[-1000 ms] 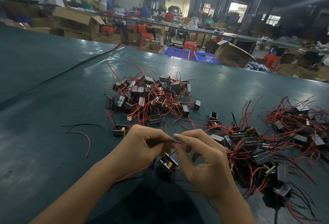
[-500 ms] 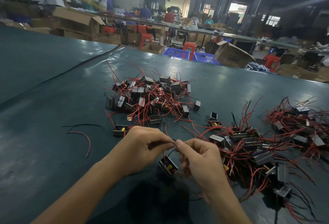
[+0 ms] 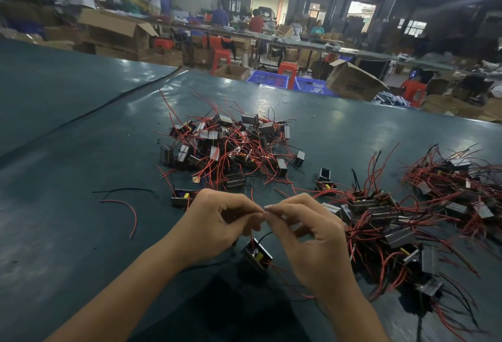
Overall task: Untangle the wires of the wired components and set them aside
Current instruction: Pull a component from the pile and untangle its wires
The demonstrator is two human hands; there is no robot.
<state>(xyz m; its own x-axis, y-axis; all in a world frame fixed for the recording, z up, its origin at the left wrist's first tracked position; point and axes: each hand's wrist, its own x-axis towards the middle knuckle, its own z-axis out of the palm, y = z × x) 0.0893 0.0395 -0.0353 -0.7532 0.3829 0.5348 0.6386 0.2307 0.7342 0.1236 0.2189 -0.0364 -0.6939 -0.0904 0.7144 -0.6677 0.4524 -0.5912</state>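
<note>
Pinching the wires [image 3: 267, 233] with left hand [image 3: 217, 222] and right hand [image 3: 312, 243], fingertips meeting, to draw them apart (likely); leaving the component [image 3: 256, 256] just below between the palms, near the tangled heap [image 3: 394, 219].

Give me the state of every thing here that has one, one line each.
left hand: pinching the component wires at its fingertips
right hand: pinching the same wires, fingertips meeting the left's
component: tilted below the hands, wires running up to them
far pile: wires tangled
right pile: wires tangled
loose red wire: lying curved, apart from the piles
cardboard box: open, tipped over
</note>
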